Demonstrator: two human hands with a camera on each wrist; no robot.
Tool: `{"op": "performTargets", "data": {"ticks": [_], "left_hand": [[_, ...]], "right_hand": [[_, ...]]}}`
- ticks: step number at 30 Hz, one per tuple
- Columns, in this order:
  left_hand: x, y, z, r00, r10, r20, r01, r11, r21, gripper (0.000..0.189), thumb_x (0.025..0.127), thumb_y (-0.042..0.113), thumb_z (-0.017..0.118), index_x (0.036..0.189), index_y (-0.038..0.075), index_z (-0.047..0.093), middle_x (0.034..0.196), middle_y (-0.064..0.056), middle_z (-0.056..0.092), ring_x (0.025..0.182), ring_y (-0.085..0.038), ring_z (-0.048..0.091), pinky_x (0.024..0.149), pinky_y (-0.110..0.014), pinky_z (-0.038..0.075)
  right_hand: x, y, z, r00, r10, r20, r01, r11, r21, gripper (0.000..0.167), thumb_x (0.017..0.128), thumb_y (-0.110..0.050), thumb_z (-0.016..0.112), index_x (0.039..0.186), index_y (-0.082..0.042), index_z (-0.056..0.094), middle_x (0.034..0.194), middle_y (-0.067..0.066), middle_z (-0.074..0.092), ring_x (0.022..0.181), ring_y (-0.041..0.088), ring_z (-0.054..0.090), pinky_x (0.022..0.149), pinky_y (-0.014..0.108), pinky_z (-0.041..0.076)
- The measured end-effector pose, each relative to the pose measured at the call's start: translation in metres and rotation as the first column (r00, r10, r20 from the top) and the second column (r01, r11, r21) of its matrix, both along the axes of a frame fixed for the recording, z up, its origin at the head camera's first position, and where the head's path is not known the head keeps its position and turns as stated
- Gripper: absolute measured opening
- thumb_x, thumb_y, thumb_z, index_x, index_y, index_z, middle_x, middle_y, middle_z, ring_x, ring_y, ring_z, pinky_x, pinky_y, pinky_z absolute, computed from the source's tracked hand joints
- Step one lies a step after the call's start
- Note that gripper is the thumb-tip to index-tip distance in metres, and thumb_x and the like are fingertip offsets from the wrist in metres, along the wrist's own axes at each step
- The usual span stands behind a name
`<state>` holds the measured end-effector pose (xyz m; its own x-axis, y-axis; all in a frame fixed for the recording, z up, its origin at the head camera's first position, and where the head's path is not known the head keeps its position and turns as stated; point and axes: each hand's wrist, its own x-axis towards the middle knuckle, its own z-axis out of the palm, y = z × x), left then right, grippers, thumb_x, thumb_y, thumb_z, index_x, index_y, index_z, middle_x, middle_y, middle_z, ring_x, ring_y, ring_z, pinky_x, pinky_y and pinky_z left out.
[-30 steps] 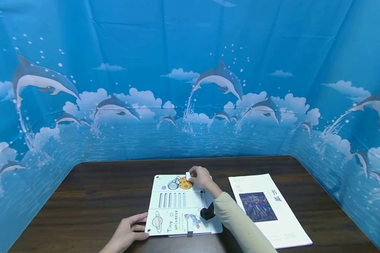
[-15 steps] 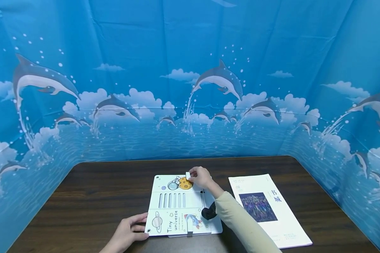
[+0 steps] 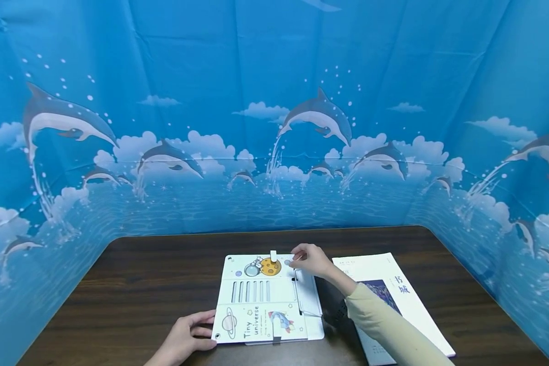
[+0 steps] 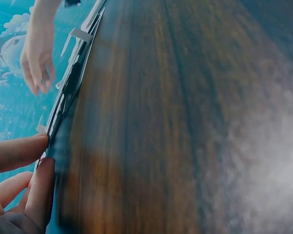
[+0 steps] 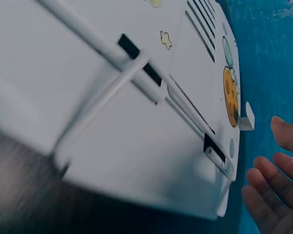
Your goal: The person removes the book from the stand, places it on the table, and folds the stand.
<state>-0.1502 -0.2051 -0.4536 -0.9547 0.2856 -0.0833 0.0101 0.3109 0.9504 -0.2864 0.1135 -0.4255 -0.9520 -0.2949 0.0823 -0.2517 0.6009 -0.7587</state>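
Note:
A white folding book stand (image 3: 251, 291), printed with a moon, an astronaut, a rocket and "Tiny universe", lies flat on the table. My left hand (image 3: 183, 335) pinches its near left corner; in the left wrist view the thumb and fingers (image 4: 41, 187) meet at the stand's edge. At the far edge a small white page clip (image 3: 273, 255) sticks up. By the far right corner, my right hand (image 3: 312, 260) has loosely bent fingers and holds nothing. The right wrist view shows this hand (image 5: 278, 185) apart from the clip (image 5: 247, 117), beside a white wire leg (image 5: 100, 97).
A white magazine (image 3: 421, 315) with a dark picture lies to the right, partly under the right sleeve (image 3: 389, 325). Beneath everything is a dark wooden table (image 3: 155, 284). A blue dolphin-print cloth (image 3: 274, 127) hangs behind and at the sides.
My right hand has let go of the page clip and moved right, uncovering the stand's right side. My left hand stays at the near left corner.

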Motion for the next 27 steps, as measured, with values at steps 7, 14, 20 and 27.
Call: {"op": "performTargets", "data": {"ticks": [7, 14, 20, 27], "left_hand": [[0.0, -0.003, 0.0, 0.999, -0.022, -0.026, 0.022, 1.0, -0.004, 0.065, 0.065, -0.007, 0.074, 0.119, -0.022, 0.042, 0.105, -0.026, 0.059, 0.077, -0.016, 0.062, 0.065, -0.023, 0.052], [-0.003, -0.005, 0.0, 0.999, -0.038, -0.037, 0.038, 0.999, -0.003, 0.064, 0.066, -0.007, 0.073, 0.119, -0.023, 0.041, 0.105, -0.027, 0.058, 0.078, -0.014, 0.062, 0.066, -0.024, 0.052], [-0.002, -0.008, 0.0, 0.999, -0.032, -0.024, 0.032, 0.999, -0.015, 0.063, 0.067, -0.005, 0.074, 0.118, -0.022, 0.042, 0.105, -0.025, 0.059, 0.078, -0.015, 0.062, 0.066, -0.023, 0.051], [-0.001, -0.01, 0.001, 0.999, -0.03, -0.017, 0.03, 1.0, 0.0, 0.064, 0.066, -0.005, 0.074, 0.119, -0.023, 0.041, 0.105, -0.025, 0.058, 0.076, -0.013, 0.062, 0.065, -0.023, 0.052]], "right_hand": [[0.021, 0.032, 0.004, 0.999, -0.042, 0.025, 0.042, 0.999, -0.014, 0.034, 0.077, -0.012, 0.071, 0.106, 0.004, 0.06, 0.085, 0.003, 0.062, 0.077, 0.014, 0.057, 0.069, 0.028, 0.051], [0.045, 0.067, 0.007, 0.999, -0.031, 0.035, 0.031, 1.0, -0.005, 0.037, 0.077, -0.014, 0.07, 0.108, 0.004, 0.059, 0.091, 0.007, 0.063, 0.082, 0.017, 0.056, 0.067, 0.03, 0.05], [0.061, 0.096, 0.008, 1.0, -0.007, 0.0, 0.007, 1.0, 0.0, 0.041, 0.078, -0.016, 0.069, 0.11, 0.007, 0.057, 0.093, 0.011, 0.062, 0.083, 0.02, 0.058, 0.064, 0.027, 0.049], [0.069, 0.118, 0.002, 1.0, -0.002, -0.008, 0.002, 0.999, -0.042, 0.042, 0.078, -0.015, 0.069, 0.11, 0.009, 0.055, 0.093, 0.014, 0.061, 0.081, 0.021, 0.06, 0.064, 0.022, 0.05]]}}
